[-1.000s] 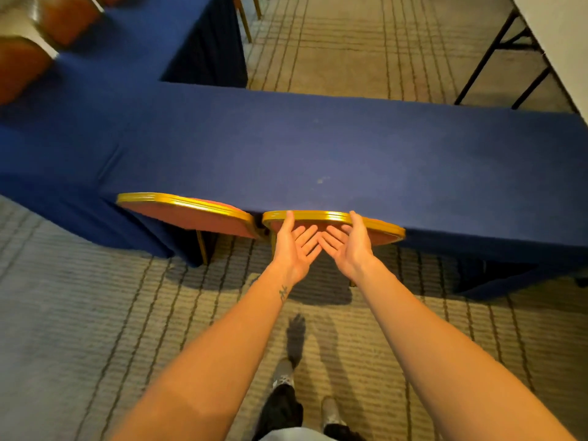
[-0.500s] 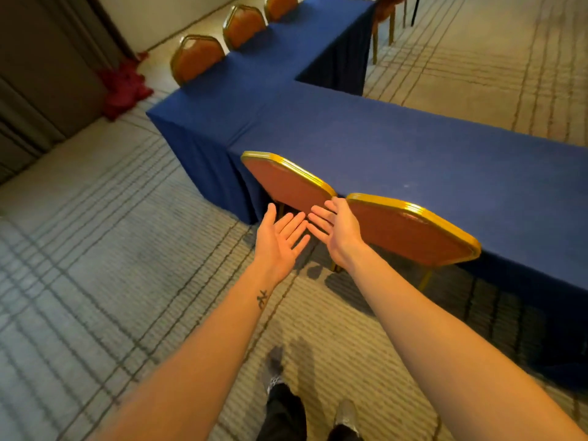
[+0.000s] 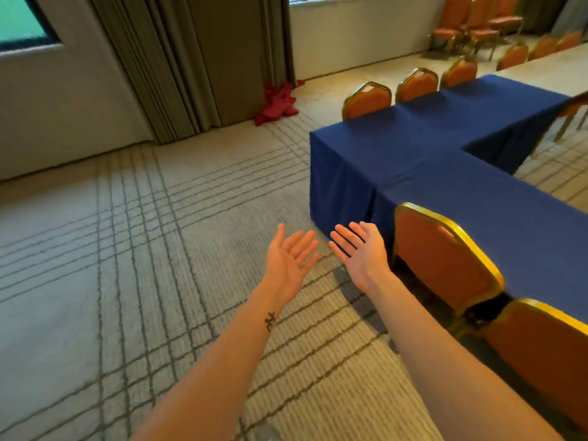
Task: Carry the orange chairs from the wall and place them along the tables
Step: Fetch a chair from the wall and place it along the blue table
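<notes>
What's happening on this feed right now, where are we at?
A person is setting orange chairs around blue-draped tables. The left hand and right hand are both open and hold nothing, stretched out over the carpet. The nearest chair and its neighbour stand against the tables' near side, and three more chairs line the far side. Spare chairs stand by the far wall, so there is likely more to carry.

One wide-angle head cam faces fwd & down at carpet (image 3: 127, 249), blue tables (image 3: 445, 148) close at right.
</notes>
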Demonstrator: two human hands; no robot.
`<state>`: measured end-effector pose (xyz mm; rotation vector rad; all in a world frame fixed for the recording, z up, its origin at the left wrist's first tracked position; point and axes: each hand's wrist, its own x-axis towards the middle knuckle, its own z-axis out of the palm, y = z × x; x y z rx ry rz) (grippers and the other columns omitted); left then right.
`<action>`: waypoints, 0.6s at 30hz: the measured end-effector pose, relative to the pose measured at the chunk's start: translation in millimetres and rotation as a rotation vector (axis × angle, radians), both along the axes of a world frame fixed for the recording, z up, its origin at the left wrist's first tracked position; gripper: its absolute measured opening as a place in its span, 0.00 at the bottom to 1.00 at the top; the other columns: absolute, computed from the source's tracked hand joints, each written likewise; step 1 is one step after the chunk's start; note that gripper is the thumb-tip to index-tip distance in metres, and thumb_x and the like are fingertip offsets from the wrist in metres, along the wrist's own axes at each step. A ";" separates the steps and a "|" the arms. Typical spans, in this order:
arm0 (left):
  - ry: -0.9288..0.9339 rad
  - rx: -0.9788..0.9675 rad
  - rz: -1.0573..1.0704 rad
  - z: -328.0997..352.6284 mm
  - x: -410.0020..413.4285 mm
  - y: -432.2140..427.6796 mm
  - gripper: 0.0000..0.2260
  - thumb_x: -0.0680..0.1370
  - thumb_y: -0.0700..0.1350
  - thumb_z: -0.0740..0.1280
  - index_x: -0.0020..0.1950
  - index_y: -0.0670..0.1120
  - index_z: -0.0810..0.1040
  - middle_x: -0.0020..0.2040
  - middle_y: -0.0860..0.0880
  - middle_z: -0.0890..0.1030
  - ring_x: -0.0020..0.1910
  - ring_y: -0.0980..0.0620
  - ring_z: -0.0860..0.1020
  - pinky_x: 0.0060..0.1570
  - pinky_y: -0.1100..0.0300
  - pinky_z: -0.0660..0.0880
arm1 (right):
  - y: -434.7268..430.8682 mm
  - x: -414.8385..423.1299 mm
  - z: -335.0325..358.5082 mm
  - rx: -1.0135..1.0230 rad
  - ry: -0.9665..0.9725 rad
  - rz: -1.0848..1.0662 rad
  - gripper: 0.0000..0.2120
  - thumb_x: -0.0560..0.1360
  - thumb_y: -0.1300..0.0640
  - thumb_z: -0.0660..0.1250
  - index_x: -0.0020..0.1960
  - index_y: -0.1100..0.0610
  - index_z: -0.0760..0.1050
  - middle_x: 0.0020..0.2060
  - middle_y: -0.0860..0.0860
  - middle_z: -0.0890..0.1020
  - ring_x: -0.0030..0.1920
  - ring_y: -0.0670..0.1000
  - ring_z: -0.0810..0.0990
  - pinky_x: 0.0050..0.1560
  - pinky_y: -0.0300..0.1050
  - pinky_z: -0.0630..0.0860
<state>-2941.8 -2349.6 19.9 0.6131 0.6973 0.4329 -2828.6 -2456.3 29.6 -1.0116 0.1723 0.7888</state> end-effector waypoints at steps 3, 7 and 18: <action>-0.031 -0.005 0.070 12.9 -29.9 65.8 0.27 0.81 0.61 0.62 0.70 0.41 0.73 0.64 0.43 0.82 0.64 0.44 0.80 0.65 0.46 0.75 | 70.1 -26.3 12.9 0.033 -0.003 0.056 0.17 0.82 0.52 0.62 0.67 0.61 0.72 0.60 0.60 0.81 0.61 0.60 0.81 0.62 0.58 0.78; -0.080 0.005 0.131 26.3 -60.5 134.0 0.26 0.82 0.59 0.61 0.71 0.41 0.72 0.65 0.43 0.82 0.66 0.44 0.79 0.68 0.45 0.73 | 149.3 -56.3 25.4 0.054 -0.015 0.131 0.19 0.81 0.53 0.61 0.68 0.61 0.72 0.61 0.60 0.81 0.60 0.60 0.82 0.60 0.56 0.80; -0.062 -0.033 0.241 -5.8 -46.4 285.3 0.26 0.82 0.58 0.62 0.73 0.42 0.71 0.63 0.43 0.83 0.66 0.44 0.79 0.71 0.43 0.71 | 308.9 -35.6 4.6 0.055 0.056 0.227 0.18 0.82 0.53 0.59 0.68 0.62 0.72 0.62 0.61 0.80 0.61 0.61 0.82 0.66 0.58 0.76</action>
